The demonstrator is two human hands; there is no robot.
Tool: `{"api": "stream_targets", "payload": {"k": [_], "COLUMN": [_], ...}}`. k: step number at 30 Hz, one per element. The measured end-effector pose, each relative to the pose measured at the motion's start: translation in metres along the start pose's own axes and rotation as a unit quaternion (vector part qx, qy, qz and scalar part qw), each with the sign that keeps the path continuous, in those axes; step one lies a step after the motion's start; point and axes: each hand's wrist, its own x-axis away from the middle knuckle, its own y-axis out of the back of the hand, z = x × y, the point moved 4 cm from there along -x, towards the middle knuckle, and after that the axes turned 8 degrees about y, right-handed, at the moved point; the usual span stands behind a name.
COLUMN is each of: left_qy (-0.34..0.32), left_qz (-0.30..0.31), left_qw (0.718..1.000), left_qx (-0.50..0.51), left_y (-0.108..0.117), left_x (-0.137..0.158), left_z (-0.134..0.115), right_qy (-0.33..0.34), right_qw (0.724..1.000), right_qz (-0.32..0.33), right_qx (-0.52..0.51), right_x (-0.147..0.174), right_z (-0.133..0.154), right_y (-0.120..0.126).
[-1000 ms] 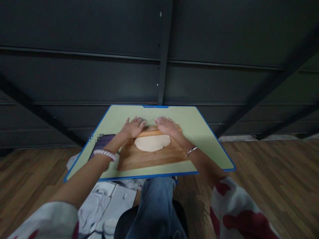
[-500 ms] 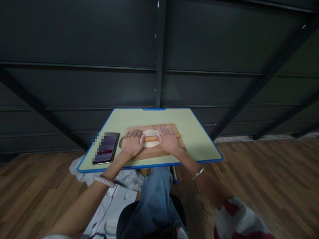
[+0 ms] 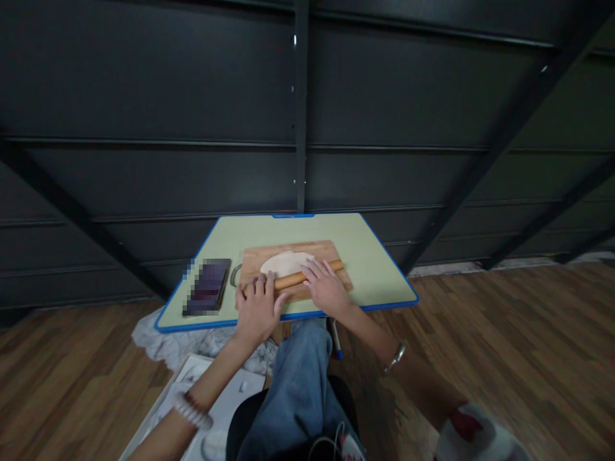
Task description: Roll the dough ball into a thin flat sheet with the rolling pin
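Note:
A wooden rolling pin (image 3: pixel 289 280) lies slantwise on a wooden board (image 3: pixel 313 293), its right end farther from me. Just beyond it, a flat oval of pale dough (image 3: pixel 284 263) rests on the board, its near edge close to the pin. My left hand (image 3: pixel 258 307) is closed over the pin's left end, fingers bent across the top and thumb apart. Closer to the right end, my right hand (image 3: pixel 328 288) also grips the pin, with its fingers laid over it. Both palms are on the near side and hide parts of the pin.
The board lies on a small pale-green table (image 3: pixel 379 275) with a blue rim. A phone (image 3: pixel 210 286) lies at its left, beside the board's metal handle (image 3: pixel 234 275). A dark panelled wall (image 3: pixel 211 179) stands behind. My knee and a white box (image 3: pixel 240 384) are below.
Both hands have drawn the rolling pin toward me, the left end more, so it now slants. The dough, earlier under the pin, shows as an uncovered oval. My view has shifted slightly.

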Motion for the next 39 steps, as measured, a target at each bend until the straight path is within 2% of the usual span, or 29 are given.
{"api": "stream_targets", "payload": {"k": [8, 15, 17, 21, 24, 27, 30, 32, 35, 39], "left_qy": [0.021, 0.040, 0.028, -0.019, -0.062, -0.109, -0.138, -0.147, -0.148, -0.166], "left_qz": [0.001, 0.097, 0.106, 0.083, 0.145, 0.186, 0.184, 0.182, 0.185, 0.217], "left_qw": [1.000, 0.994, 0.994, 0.996, 0.987, 0.976, 0.973, 0.972, 0.972, 0.962], "left_qx": [-0.004, -0.006, -0.005, -0.002, 0.012, 0.015, 0.005, -0.003, -0.006, 0.000], "left_y": [-0.004, -0.026, -0.031, -0.038, -0.049, -0.056, -0.057, -0.057, -0.059, -0.067], "left_x": [-0.051, -0.101, -0.114, -0.135, -0.144, -0.152, -0.158, -0.162, -0.168, -0.177], "left_z": [0.007, 0.015, 0.016, 0.017, 0.019, 0.018, 0.016, 0.014, 0.013, 0.013], "right_qy": [-0.029, -0.050, -0.042, -0.005, 0.011, 0.001, 0.002, 0.004, -0.035, -0.042], "right_qw": [0.999, 0.996, 0.995, 0.991, 0.986, 0.984, 0.983, 0.983, 0.981, 0.982], "right_qz": [0.023, 0.066, 0.082, 0.130, 0.159, 0.165, 0.171, 0.175, 0.179, 0.176], "right_qx": [0.002, 0.020, 0.023, 0.033, 0.054, 0.073, 0.068, 0.059, 0.062, 0.057], "right_x": [-0.035, -0.077, -0.089, -0.107, -0.116, -0.123, -0.129, -0.132, -0.136, -0.142], "right_z": [-0.020, -0.044, -0.049, -0.055, -0.060, -0.066, -0.070, -0.070, -0.073, -0.076], "right_y": [-0.017, -0.030, -0.034, -0.039, -0.042, -0.045, -0.048, -0.049, -0.048, -0.052]}}
